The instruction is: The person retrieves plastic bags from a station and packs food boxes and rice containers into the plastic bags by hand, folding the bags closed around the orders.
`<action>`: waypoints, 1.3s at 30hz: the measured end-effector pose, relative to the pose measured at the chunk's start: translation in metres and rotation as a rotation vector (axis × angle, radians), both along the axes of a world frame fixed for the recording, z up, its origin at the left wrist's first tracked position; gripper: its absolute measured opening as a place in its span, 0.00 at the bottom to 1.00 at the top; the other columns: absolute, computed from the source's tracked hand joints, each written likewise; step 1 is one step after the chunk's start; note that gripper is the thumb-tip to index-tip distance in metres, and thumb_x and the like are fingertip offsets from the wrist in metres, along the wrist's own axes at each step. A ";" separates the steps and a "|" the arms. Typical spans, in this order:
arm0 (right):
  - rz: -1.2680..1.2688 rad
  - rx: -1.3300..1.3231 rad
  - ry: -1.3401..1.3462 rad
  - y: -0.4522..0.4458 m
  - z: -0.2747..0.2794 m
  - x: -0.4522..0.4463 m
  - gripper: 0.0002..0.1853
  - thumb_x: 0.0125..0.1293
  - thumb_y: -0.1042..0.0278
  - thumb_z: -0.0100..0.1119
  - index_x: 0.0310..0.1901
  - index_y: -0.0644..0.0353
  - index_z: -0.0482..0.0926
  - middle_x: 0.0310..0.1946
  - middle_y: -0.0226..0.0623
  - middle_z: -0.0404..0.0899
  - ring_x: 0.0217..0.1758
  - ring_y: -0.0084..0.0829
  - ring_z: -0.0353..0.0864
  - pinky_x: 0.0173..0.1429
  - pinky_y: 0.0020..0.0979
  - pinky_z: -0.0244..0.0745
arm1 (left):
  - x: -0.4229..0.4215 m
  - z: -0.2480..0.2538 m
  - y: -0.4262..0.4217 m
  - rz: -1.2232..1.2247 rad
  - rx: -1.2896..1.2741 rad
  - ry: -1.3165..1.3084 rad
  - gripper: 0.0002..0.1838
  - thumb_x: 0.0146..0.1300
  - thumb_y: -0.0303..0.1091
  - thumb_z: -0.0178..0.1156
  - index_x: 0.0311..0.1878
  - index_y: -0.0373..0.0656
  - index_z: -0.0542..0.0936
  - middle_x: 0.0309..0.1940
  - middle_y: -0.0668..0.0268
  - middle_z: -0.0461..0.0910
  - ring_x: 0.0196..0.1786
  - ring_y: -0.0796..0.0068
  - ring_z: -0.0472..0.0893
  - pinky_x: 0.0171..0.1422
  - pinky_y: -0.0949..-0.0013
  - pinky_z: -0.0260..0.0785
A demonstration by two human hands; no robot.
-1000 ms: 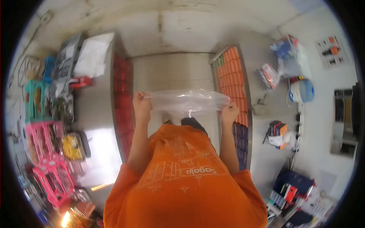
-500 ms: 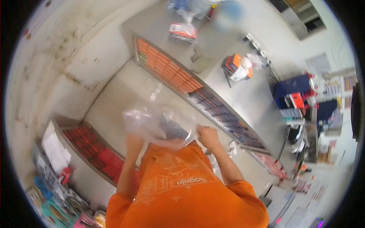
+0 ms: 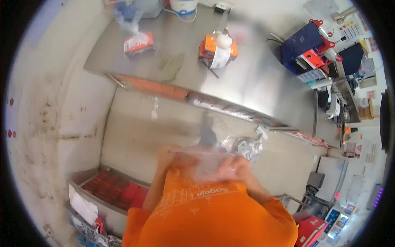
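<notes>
Left hand (image 3: 168,156) and right hand (image 3: 239,166) blurred, you grip a clear plastic bag (image 3: 207,165) across from a metal counter (image 3: 255,84).

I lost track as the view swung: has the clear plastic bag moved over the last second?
Yes. The clear plastic bag has moved away from the long steel counter; beige tiled floor now shows between them, and it overlaps the orange T-shirt.

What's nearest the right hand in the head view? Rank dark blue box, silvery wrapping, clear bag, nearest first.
1. Clear bag, at the right hand itself.
2. Silvery wrapping, on the floor just beyond.
3. Dark blue box, upper right on the counter.
</notes>
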State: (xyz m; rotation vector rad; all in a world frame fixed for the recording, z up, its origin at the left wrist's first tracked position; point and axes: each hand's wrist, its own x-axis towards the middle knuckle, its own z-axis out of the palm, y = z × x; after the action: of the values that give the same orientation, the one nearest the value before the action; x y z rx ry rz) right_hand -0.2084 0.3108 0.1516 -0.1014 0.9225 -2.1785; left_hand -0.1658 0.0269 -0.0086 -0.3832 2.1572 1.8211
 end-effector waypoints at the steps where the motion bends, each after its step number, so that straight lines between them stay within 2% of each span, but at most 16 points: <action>1: -0.070 -0.055 0.014 0.015 0.005 -0.021 0.31 0.63 0.53 0.56 0.58 0.75 0.73 0.42 0.53 0.82 0.39 0.40 0.82 0.46 0.36 0.76 | -0.033 -0.006 0.015 -0.008 0.063 -0.036 0.10 0.57 0.27 0.57 0.38 0.36 0.85 0.33 0.60 0.84 0.37 0.67 0.82 0.44 0.66 0.74; 5: -0.326 -0.246 0.007 0.112 0.016 -0.093 0.34 0.66 0.47 0.54 0.56 0.77 0.73 0.40 0.50 0.82 0.35 0.37 0.81 0.42 0.34 0.77 | -0.107 -0.019 0.075 0.054 0.680 -0.319 0.10 0.60 0.26 0.57 0.43 0.36 0.83 0.42 0.61 0.83 0.42 0.72 0.81 0.48 0.69 0.74; 8: -0.813 0.341 0.005 0.234 -0.075 -0.138 0.32 0.69 0.44 0.54 0.52 0.74 0.76 0.33 0.41 0.80 0.26 0.27 0.76 0.33 0.30 0.74 | -0.141 0.001 0.105 0.132 0.811 -0.116 0.13 0.61 0.28 0.59 0.49 0.37 0.80 0.50 0.58 0.80 0.52 0.68 0.79 0.56 0.62 0.73; 10: -0.739 0.582 0.123 0.307 -0.142 -0.167 0.22 0.71 0.56 0.53 0.54 0.69 0.75 0.37 0.39 0.78 0.34 0.28 0.75 0.41 0.27 0.73 | -0.188 0.046 0.140 -0.061 1.258 -0.093 0.16 0.60 0.28 0.61 0.52 0.38 0.78 0.55 0.57 0.77 0.58 0.65 0.76 0.60 0.58 0.71; 13: -0.759 1.084 -0.178 0.315 -0.120 -0.231 0.12 0.70 0.67 0.52 0.49 0.65 0.77 0.33 0.36 0.75 0.36 0.30 0.74 0.45 0.29 0.72 | -0.264 0.036 0.188 -0.238 1.047 -0.086 0.21 0.61 0.25 0.60 0.59 0.41 0.73 0.56 0.59 0.75 0.58 0.67 0.75 0.57 0.64 0.71; 15: -1.037 1.298 0.126 0.287 -0.099 -0.247 0.11 0.69 0.64 0.53 0.43 0.63 0.78 0.34 0.36 0.78 0.38 0.31 0.76 0.44 0.31 0.72 | -0.306 0.069 0.239 -0.187 0.641 -0.170 0.25 0.64 0.23 0.55 0.65 0.44 0.68 0.54 0.64 0.76 0.52 0.71 0.78 0.50 0.73 0.73; 16: -1.165 1.404 0.293 0.270 -0.094 -0.250 0.11 0.68 0.62 0.54 0.40 0.62 0.79 0.34 0.36 0.79 0.39 0.31 0.77 0.44 0.31 0.72 | -0.320 0.040 0.254 -0.218 0.836 -0.187 0.25 0.65 0.24 0.55 0.66 0.44 0.67 0.54 0.64 0.76 0.51 0.72 0.78 0.49 0.74 0.73; 18: -0.523 0.987 0.802 0.209 -0.109 -0.251 0.10 0.65 0.66 0.56 0.39 0.66 0.78 0.38 0.46 0.81 0.41 0.43 0.80 0.45 0.38 0.73 | -0.336 -0.015 0.265 -0.226 1.094 -0.232 0.26 0.66 0.25 0.55 0.67 0.45 0.65 0.51 0.65 0.76 0.46 0.75 0.77 0.44 0.75 0.70; 21: -0.059 1.375 0.758 0.185 -0.212 -0.275 0.13 0.65 0.61 0.57 0.41 0.63 0.80 0.39 0.48 0.83 0.41 0.49 0.81 0.47 0.41 0.75 | -0.350 0.040 0.266 -0.064 1.016 -0.402 0.26 0.65 0.24 0.55 0.66 0.46 0.66 0.37 0.73 0.77 0.27 0.87 0.70 0.26 0.80 0.56; 23: 0.174 1.626 0.641 0.207 -0.220 -0.308 0.17 0.60 0.54 0.64 0.43 0.58 0.81 0.37 0.44 0.84 0.41 0.48 0.82 0.47 0.43 0.76 | -0.358 0.061 0.252 0.199 0.545 -0.303 0.21 0.65 0.26 0.55 0.61 0.45 0.70 0.34 0.69 0.78 0.27 0.82 0.74 0.27 0.76 0.63; 25: 0.467 1.713 0.648 0.215 -0.165 -0.342 0.31 0.52 0.46 0.71 0.54 0.56 0.77 0.35 0.45 0.84 0.43 0.45 0.84 0.46 0.43 0.77 | -0.366 0.027 0.227 -0.079 -0.480 0.270 0.19 0.63 0.29 0.57 0.58 0.43 0.73 0.35 0.64 0.79 0.33 0.70 0.80 0.35 0.65 0.73; 28: 0.507 1.866 0.876 0.208 -0.165 -0.353 0.42 0.50 0.44 0.72 0.63 0.57 0.67 0.38 0.44 0.84 0.45 0.44 0.84 0.46 0.43 0.78 | -0.400 0.062 0.283 -0.173 -0.948 0.774 0.21 0.60 0.29 0.58 0.58 0.40 0.74 0.38 0.56 0.81 0.41 0.55 0.82 0.47 0.54 0.75; 30: 0.620 1.827 0.670 0.200 -0.170 -0.373 0.45 0.49 0.43 0.73 0.64 0.57 0.64 0.46 0.44 0.81 0.48 0.44 0.83 0.48 0.44 0.77 | -0.407 0.056 0.324 -0.665 -0.504 0.261 0.23 0.56 0.26 0.58 0.57 0.37 0.74 0.44 0.50 0.80 0.47 0.48 0.80 0.53 0.51 0.73; 35: 0.683 2.019 0.659 0.214 -0.196 -0.375 0.51 0.45 0.47 0.76 0.68 0.57 0.60 0.57 0.49 0.76 0.59 0.44 0.78 0.59 0.48 0.71 | -0.414 -0.094 0.340 -0.598 -0.870 0.132 0.15 0.56 0.26 0.58 0.47 0.33 0.80 0.47 0.48 0.81 0.46 0.49 0.82 0.55 0.51 0.72; 37: 0.779 2.135 0.639 0.221 -0.181 -0.371 0.51 0.46 0.47 0.76 0.70 0.54 0.59 0.62 0.48 0.72 0.68 0.43 0.70 0.65 0.54 0.62 | -0.397 -0.181 0.333 -0.531 -0.652 -0.137 0.17 0.64 0.30 0.50 0.53 0.34 0.77 0.47 0.49 0.80 0.48 0.52 0.81 0.51 0.51 0.73; 39: 0.949 2.142 0.781 0.246 -0.224 -0.360 0.52 0.49 0.46 0.74 0.72 0.51 0.55 0.67 0.44 0.66 0.72 0.45 0.63 0.66 0.61 0.58 | -0.402 -0.151 0.326 -0.627 -0.734 -0.130 0.18 0.63 0.31 0.52 0.55 0.35 0.76 0.47 0.49 0.80 0.47 0.52 0.82 0.52 0.51 0.73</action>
State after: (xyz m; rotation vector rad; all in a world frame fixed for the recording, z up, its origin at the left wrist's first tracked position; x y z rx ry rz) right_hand -0.5687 0.5572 -0.0723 -0.2307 2.3609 0.4211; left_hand -0.5675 0.3532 -0.1597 0.0450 2.4085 0.6380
